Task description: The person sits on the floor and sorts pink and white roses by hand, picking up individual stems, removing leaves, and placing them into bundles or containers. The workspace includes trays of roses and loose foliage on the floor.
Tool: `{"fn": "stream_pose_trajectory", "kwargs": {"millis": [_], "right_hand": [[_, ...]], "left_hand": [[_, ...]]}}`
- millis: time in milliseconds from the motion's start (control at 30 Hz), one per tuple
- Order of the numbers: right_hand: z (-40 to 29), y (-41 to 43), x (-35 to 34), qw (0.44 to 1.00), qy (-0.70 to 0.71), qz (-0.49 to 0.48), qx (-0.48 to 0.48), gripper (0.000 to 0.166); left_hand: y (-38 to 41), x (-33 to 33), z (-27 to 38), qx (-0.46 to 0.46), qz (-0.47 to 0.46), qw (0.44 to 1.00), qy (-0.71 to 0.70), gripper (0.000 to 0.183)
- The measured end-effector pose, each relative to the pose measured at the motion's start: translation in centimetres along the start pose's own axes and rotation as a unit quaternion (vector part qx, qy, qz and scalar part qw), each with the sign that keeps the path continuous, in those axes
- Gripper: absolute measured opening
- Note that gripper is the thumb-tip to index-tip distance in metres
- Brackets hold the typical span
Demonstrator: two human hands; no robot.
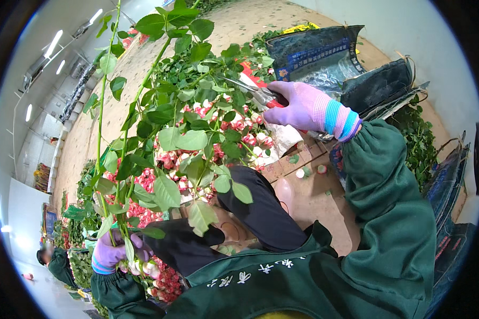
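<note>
My left hand, in a purple knitted glove, is shut around several long green rose stems. The stems rise from the fist, their leaves spreading across the middle of the view. Just below that hand, pale pink-edged rose blooms show; I cannot tell which belong to the held stems. My right hand, gloved alike, grips red-handled cutting shears. Their metal blades point left toward the foliage, but whether they are spread is unclear. Heaped pink-and-white roses lie beyond my knees, partly hidden by leaves.
Dark printed wrappers stand at the upper right, and more sheets lean along the right side. Cut blooms lie on the floor by my shoe. Another person is at the far left, near bundled foliage.
</note>
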State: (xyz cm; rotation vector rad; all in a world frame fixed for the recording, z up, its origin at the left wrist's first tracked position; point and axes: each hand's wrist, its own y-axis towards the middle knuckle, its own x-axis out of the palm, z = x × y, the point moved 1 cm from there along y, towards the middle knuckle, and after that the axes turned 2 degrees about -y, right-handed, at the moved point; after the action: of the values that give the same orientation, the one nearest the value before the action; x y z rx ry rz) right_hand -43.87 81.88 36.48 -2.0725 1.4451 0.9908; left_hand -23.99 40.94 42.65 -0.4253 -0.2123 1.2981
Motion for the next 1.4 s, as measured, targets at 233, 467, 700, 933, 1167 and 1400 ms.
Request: {"fn": "stream_pose_trajectory", "kwargs": {"millis": [233,467,700,933,1167,1400], "right_hand": [[-0.3,0.4,-1.0,0.996,-0.045,0.01,0.077,0.065],[-0.4,0.6,-1.3,0.998,-0.009,-0.009,0.062,0.06],[1.2,-1.0,-0.7,0.997,0.02,-0.005,0.08,0.061],[3.4,-5.7,-1.2,0.993,0.071,0.037,0.085,0.051],[6.5,-10.8,-1.4,0.972,0.029,-0.185,0.139,0.06],[15.1,-16.9,10.0,0.934,0.005,-0.204,0.293,0.043]], "left_hand": [[-0.4,-1.3,0.8,-0.033,0.048,0.998,-0.031,0.034],[-0.1,-1.1,4.3,-0.004,0.068,0.962,0.266,0.02],[1.5,-1.4,6.6,0.003,0.041,0.937,0.346,0.008],[3.3,-3.5,8.1,0.044,0.045,0.95,0.306,0.007],[4.7,-5.4,8.5,0.155,0.109,0.942,0.276,0.025],[4.2,-6.6,7.1,0.154,0.06,0.963,0.214,0.026]]}}
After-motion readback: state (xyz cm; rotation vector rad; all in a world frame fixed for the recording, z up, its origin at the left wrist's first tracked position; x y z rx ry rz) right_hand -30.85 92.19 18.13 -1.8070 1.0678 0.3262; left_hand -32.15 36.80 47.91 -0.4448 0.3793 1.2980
